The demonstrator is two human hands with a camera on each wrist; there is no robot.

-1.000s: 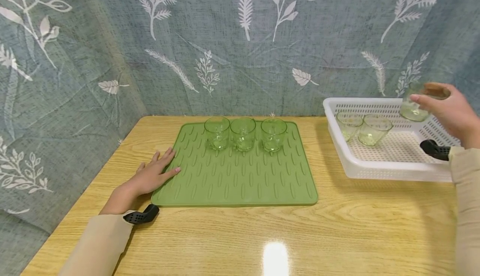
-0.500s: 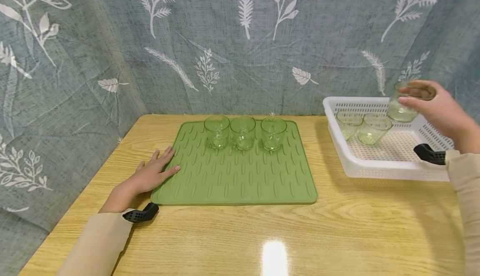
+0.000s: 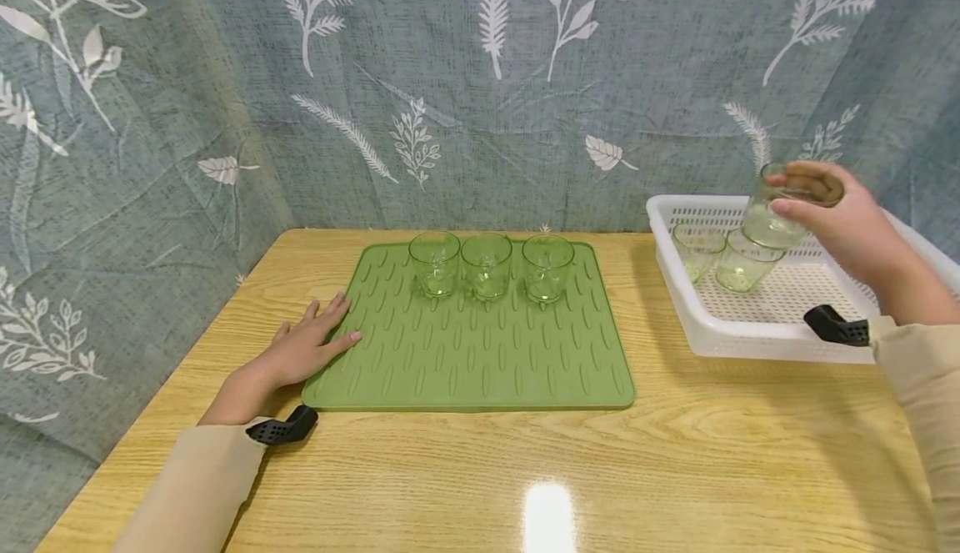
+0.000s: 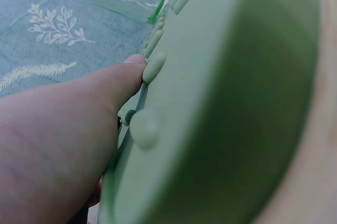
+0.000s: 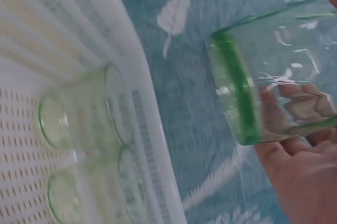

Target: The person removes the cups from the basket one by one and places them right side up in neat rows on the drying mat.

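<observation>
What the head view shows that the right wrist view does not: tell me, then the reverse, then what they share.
Only the head view shows the left hand, the whole green mat it touches, and the three glass tumblers on that mat.

Only the right wrist view shows the base of the held tumbler as a thick, deep green band; it adds no object.

Both show the right hand gripping that tumbler, the white plastic basket with two more tumblers in it, and the leaf-patterned curtain.

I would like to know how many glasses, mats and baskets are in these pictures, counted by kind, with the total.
Glasses: 6 (3 on the mat, 2 in the basket, 1 in the right hand)
Green mat: 1
White basket: 1
Total: 8
</observation>
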